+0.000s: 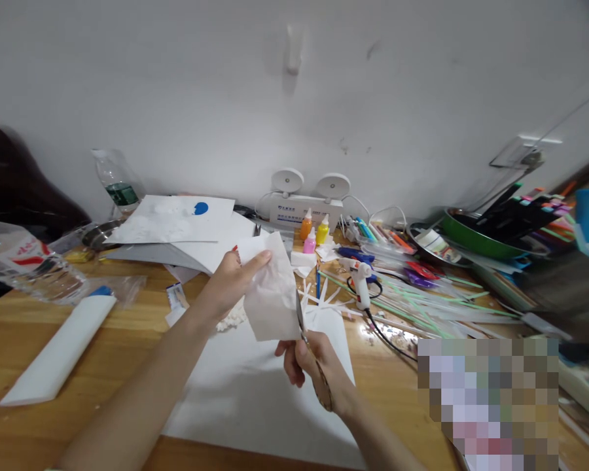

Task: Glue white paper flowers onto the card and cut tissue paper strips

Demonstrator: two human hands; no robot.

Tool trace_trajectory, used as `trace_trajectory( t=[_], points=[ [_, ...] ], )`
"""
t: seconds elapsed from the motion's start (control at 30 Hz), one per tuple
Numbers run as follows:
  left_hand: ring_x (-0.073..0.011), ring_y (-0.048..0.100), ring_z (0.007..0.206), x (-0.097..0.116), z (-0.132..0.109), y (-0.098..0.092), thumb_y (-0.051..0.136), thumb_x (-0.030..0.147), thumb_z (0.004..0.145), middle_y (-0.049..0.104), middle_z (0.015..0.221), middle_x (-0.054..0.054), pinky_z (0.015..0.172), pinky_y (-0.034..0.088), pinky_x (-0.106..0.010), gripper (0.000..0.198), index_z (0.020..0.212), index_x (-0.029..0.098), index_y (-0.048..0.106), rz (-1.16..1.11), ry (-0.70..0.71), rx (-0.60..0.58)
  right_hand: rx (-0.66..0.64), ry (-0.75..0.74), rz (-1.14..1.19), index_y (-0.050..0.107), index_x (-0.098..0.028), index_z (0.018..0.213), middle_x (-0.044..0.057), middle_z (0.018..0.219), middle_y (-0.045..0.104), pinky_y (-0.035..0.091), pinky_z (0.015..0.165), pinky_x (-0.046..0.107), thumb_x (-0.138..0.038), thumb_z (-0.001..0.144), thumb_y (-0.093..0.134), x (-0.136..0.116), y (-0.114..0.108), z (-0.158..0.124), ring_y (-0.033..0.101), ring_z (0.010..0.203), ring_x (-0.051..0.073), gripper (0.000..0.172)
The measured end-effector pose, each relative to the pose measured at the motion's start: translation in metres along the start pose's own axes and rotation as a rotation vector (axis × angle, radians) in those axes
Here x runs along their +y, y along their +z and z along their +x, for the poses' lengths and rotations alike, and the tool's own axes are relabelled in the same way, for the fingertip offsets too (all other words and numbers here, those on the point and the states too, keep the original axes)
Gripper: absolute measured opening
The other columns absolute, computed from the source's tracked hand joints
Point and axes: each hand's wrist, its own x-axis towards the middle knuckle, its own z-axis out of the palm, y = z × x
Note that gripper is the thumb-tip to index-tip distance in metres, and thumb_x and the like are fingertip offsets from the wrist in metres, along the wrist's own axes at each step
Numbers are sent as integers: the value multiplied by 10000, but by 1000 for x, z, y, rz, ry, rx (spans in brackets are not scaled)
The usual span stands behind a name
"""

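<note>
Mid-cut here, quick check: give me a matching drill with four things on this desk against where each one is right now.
Things:
1 paper piece
2 scissors
3 glue gun
4 water bottle

Places:
a at the far back left of the table
b gripped in the right hand
c lying on the wood, to the right of both hands
d pinched in the left hand

Pairs: 1-d, 2-b, 3-c, 4-a
</note>
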Motion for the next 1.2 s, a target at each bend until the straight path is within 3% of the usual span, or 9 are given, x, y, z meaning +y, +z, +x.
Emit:
trace_trajectory(
  t=[0.73, 1.2],
  points=[
    [-149, 547, 558, 1, 3, -5, 607, 435, 637, 597, 604, -15, 518, 422, -239, 330, 726, 117, 608, 57, 65, 81, 118, 134, -31, 493, -130, 641, -58, 329, 390, 208, 310, 175, -705, 666, 391, -3, 2, 5, 279, 272, 41, 585],
    [-143, 519, 526, 4, 1, -4, 616, 413, 634, 512, 487, 21, 498, 404, -230, 315, 752, 122, 613, 65, 58, 98, 120, 173, -29, 491, -141, 657, -45, 342, 428, 250, 283, 168, -678, 696, 378, -2, 3, 5, 348, 264, 62, 551]
  ],
)
